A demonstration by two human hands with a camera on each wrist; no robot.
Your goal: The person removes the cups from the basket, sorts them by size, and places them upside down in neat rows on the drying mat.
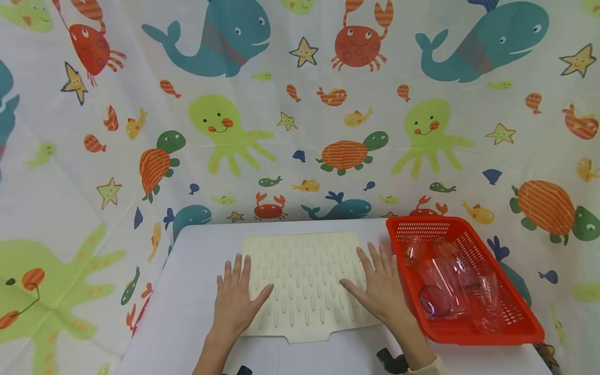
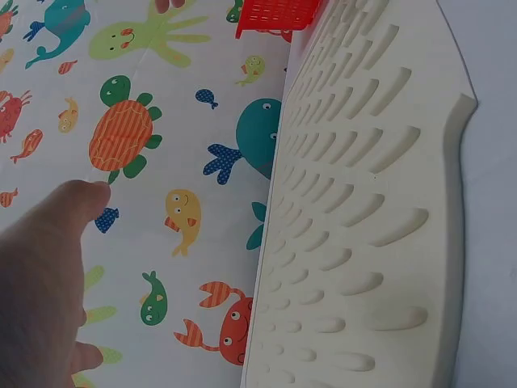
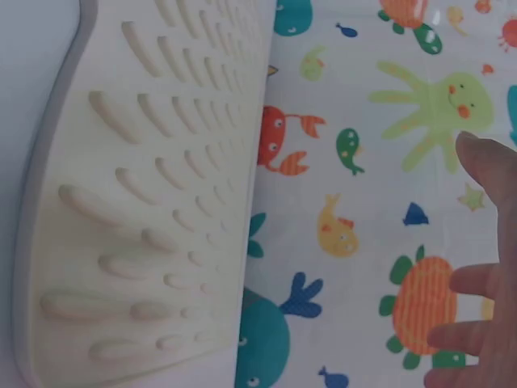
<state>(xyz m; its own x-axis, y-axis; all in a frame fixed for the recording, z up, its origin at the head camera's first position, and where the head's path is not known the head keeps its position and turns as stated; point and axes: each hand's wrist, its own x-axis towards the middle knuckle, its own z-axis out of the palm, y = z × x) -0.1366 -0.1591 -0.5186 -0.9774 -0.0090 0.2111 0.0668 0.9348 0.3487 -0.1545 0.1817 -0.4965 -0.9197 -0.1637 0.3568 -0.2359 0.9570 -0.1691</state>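
A cream drying board [image 1: 304, 286] with rows of raised ridges lies flat on the white table. Over its left edge is my left hand [image 1: 236, 299], fingers straight and thumb spread, holding nothing. My right hand [image 1: 382, 286] overlaps the board's right side in the head view, its fingers spread and empty too. In the left wrist view the thumb [image 2: 56, 218] shows left of the ridged board [image 2: 347, 202]. The right wrist view has the fingers [image 3: 477, 335] at the right edge, apart from the board [image 3: 145, 210].
Right of the board stands a red plastic basket [image 1: 506, 333] holding several clear drinking glasses [image 1: 445, 286], some lying on their sides. A curtain [image 1: 290, 104] printed with sea animals hangs behind the white table [image 1: 187, 291].
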